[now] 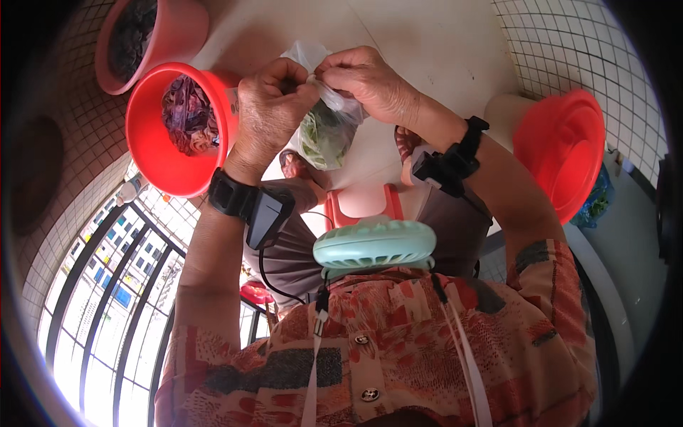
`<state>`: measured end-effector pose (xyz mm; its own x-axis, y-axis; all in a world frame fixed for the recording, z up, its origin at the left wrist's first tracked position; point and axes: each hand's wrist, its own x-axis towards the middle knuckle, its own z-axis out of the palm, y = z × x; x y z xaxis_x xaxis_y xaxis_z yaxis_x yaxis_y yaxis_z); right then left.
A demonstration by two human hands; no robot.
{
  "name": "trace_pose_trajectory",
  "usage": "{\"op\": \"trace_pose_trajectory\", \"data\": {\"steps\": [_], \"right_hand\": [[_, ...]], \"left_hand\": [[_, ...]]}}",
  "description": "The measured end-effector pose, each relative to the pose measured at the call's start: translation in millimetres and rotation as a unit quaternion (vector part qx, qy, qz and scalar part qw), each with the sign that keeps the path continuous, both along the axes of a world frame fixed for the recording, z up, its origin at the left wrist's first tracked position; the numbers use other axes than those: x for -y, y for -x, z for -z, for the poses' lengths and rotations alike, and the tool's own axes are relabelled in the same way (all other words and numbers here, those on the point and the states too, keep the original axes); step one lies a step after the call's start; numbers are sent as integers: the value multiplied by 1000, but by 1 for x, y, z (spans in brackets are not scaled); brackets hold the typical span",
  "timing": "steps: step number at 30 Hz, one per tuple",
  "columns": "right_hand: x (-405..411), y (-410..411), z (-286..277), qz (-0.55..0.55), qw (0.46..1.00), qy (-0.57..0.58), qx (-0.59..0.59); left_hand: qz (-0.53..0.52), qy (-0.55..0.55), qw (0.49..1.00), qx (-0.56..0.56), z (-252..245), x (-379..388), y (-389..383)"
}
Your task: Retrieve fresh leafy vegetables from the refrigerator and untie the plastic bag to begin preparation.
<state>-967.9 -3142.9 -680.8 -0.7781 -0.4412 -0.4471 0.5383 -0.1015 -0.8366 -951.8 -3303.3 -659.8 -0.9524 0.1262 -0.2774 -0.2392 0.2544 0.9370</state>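
Observation:
Between my two hands hangs a thin translucent plastic bag (349, 109) with green leafy vegetables (323, 133) showing through its wall. My left hand (277, 99) pinches the gathered neck of the bag between thumb and fingers. On the other side of the same neck, my right hand (365, 80) grips the plastic with thumb and forefinger, so the fingertips of both hands nearly meet. Loose plastic sticks out beyond the fingers. Whether the neck is knotted cannot be made out.
A red bucket (144, 144) with crumpled cloth stands at left, a pink bucket (181, 32) behind it. At right is a red plastic basin (565, 155) near a blue bag (597, 197). A red stool (392, 200) sits between my legs; a mint-green fan (373, 243) hangs at my chest.

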Motion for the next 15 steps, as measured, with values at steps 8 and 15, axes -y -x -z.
{"op": "trace_pose_trajectory", "data": {"steps": [8,15], "right_hand": [[2,3,31,-53,972,-90,-209],[26,-44,4,-7,928,-146,-343]], "left_hand": [[-25,-41,999,-14,36,4,-4],[-95,-215,969,-79,24,22,-54]]}}
